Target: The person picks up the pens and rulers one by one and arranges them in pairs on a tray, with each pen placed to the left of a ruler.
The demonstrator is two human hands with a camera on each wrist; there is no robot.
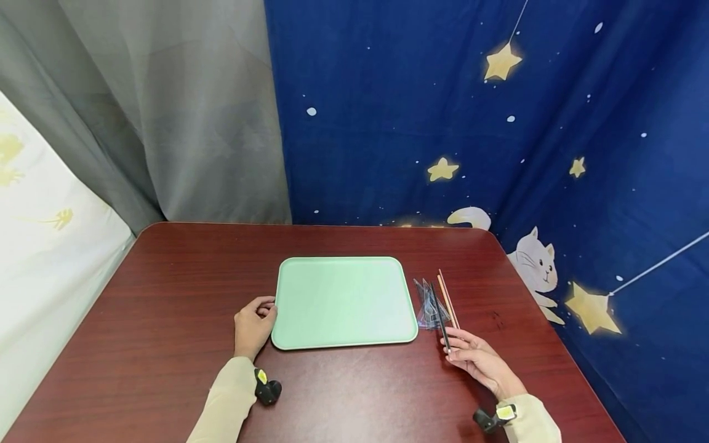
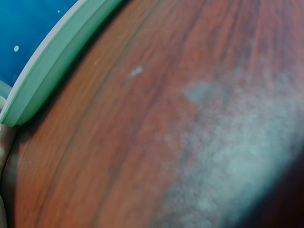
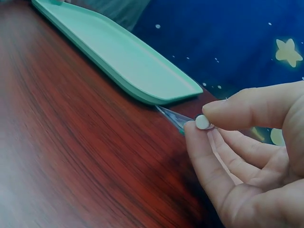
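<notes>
A light green tray [image 1: 344, 301] lies flat on the table. My left hand [image 1: 254, 326] holds its left edge, with the fingers curled at the rim. In the right wrist view, my right hand [image 3: 247, 156] pinches a slim black pencil-like stick by its white end [image 3: 202, 122] between thumb and fingertips. That black stick [image 1: 440, 317] slants over clear plastic set squares [image 1: 426, 311] right of the tray. Two thin light-wood sticks [image 1: 447, 298] lie just beyond, their near ends by the right hand's fingers. The left wrist view shows mostly table and the tray's side [image 2: 52, 71].
The dark red wooden table [image 1: 183, 289] has its far edge near the grey curtain [image 1: 216, 123] and the blue star-patterned curtain [image 1: 388, 123]. A white cloth [image 1: 50, 246] hangs at the left.
</notes>
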